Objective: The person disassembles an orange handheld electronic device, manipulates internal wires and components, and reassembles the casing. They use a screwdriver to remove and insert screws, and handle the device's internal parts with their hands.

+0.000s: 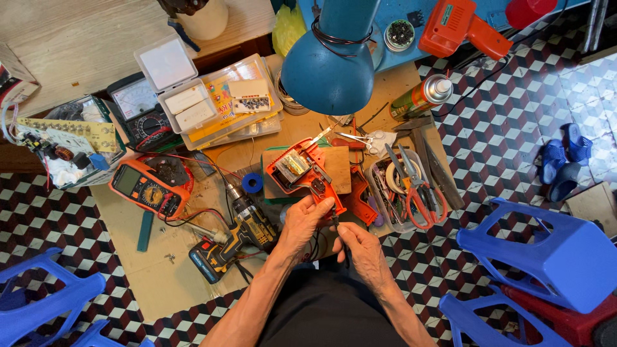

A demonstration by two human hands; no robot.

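- Head view looked straight down on a cluttered cardboard work mat (160,283) laid over a checkered tile floor.
- The left hand (303,222) was clamped round the grip of an opened orange heat gun (305,173), its shell half off and its inner parts bare.
- The gun lay on a small wooden board (337,168); its long axis ran diagonally, body pointing up-left and away from the person, grip end down-right toward them.
- The right hand (360,247) sat just beside the left, fingers pinched shut on a thin black cord (341,243) below the grip.
- A cordless drill (247,225) lay left of the hands, an orange multimeter (146,188) farther left.
- Red-handled scissors (421,193) rested in a clear tray to the right.
- A blue lamp shade (328,67) hung above the board.
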